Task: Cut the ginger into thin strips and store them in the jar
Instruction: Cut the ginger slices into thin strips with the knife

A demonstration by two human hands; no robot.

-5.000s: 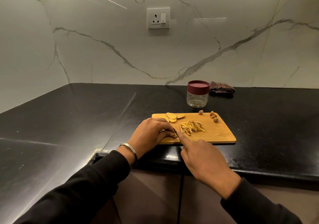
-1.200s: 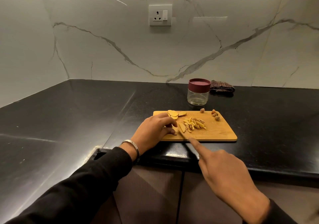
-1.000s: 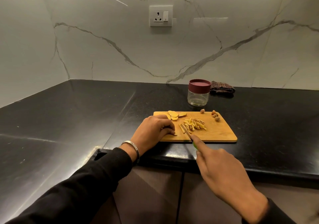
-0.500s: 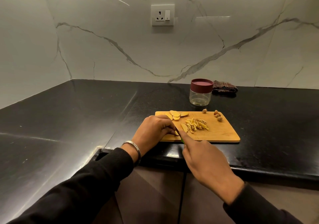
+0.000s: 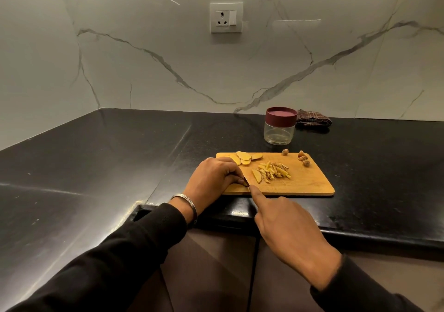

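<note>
A wooden cutting board (image 5: 305, 182) lies near the counter's front edge. On it a pile of thin ginger strips (image 5: 272, 173) sits mid-board, and flat ginger slices (image 5: 242, 160) lie at the far left corner. My left hand (image 5: 211, 179) rests curled on the board's left end, fingers pinching a ginger piece that is mostly hidden. My right hand (image 5: 286, 230) grips a knife (image 5: 247, 184), index finger along its back; the blade meets the left fingertips. A clear jar (image 5: 280, 129) with a maroon lid stands closed behind the board.
Small brown ginger trimmings (image 5: 304, 160) lie at the board's far right corner, one more (image 5: 285, 152) near the far edge. A folded dark checked cloth (image 5: 312, 119) lies by the wall right of the jar. The black countertop (image 5: 120, 158) runs left into a corner.
My right hand drew back toward me about a second ago, then came forward again, bringing the knife against my left fingertips. The left hand has stayed on the board's left end.
</note>
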